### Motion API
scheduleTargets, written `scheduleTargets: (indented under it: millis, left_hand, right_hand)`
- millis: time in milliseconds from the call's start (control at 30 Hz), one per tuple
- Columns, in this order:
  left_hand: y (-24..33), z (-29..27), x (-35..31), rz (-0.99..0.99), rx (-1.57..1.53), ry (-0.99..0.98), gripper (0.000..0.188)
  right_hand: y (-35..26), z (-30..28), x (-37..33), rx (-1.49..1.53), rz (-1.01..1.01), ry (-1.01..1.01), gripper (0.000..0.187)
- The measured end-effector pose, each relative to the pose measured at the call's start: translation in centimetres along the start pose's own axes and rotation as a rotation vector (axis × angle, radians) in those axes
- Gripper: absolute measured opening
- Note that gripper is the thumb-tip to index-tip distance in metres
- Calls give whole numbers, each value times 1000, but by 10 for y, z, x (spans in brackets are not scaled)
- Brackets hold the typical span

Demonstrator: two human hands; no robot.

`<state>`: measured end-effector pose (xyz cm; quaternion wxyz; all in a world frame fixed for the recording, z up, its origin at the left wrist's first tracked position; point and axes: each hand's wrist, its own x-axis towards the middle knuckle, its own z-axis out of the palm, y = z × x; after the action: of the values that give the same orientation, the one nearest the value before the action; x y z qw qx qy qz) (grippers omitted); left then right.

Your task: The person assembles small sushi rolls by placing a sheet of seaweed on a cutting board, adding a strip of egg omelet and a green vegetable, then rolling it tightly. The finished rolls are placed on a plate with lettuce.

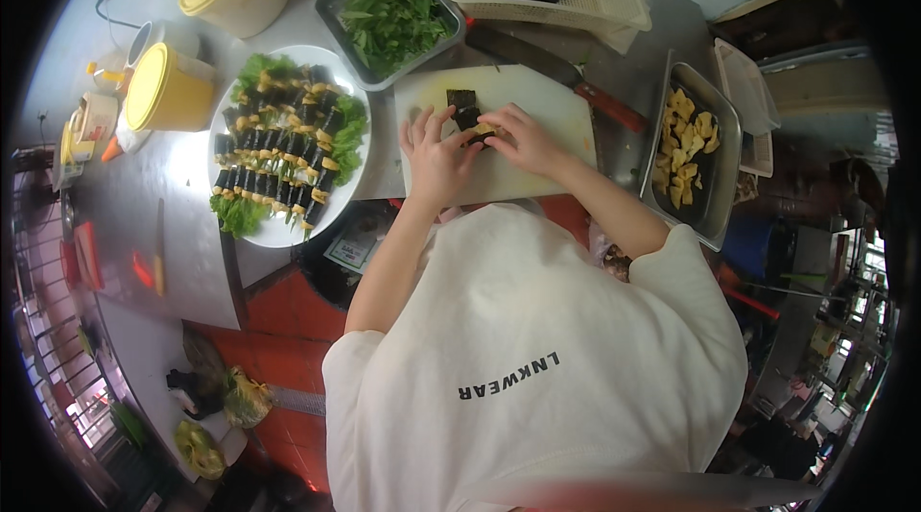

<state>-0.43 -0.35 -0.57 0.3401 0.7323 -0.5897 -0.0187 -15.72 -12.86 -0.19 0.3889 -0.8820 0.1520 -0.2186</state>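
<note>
On a white cutting board (547, 95), a strip of dark seaweed (461, 97) lies flat, its far end pointing away from me. A folded yellow piece of food (483, 131) sits on the near end of the strip. My left hand (436, 155) is at the strip's left side, index finger and thumb on it, other fingers spread. From the right, my right hand (526, 140) pinches the yellow piece and the seaweed edge between thumb and fingers. The fingers partly hide the roll. A round white plate (338, 214) of seaweed-wrapped rolls on lettuce stands to the left.
A metal tray of green leaves (393, 23) stands behind the board, beside a cream basket (614, 13) with seaweed strips. A knife (537, 61) lies across the board's far right edge. Yellow pieces (686, 147) fill a metal tray at right. Yellow-lidded tubs (163, 90) stand at left.
</note>
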Motion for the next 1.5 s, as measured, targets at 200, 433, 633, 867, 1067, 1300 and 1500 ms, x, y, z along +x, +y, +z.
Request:
scheduleTargets:
  millis: [200, 433, 633, 867, 1067, 1300, 1500]
  left_hand:
    - [-2, 1, 2, -27, -11, -7, 27]
    - [-9, 3, 1, 62, 54, -3, 28]
    - [-10, 1, 12, -19, 43, -30, 22]
    - [-14, 0, 8, 108, 56, 114, 23]
    - [-12, -2, 19, 76, 113, 54, 20]
    - [-16, -2, 24, 32, 58, 22, 24]
    - [-26, 0, 26, 227, -80, 61, 26]
  right_hand:
    - [12, 1, -11, -95, -134, 4, 26]
    - [12, -1, 8, -203, -103, -55, 30]
    - [20, 5, 3, -69, -185, 68, 26]
    - [19, 0, 15, -190, -103, -9, 22]
    - [21, 0, 27, -204, -83, 7, 21]
    - [37, 2, 26, -76, -90, -17, 25]
    - [33, -4, 37, -229, -89, -67, 24]
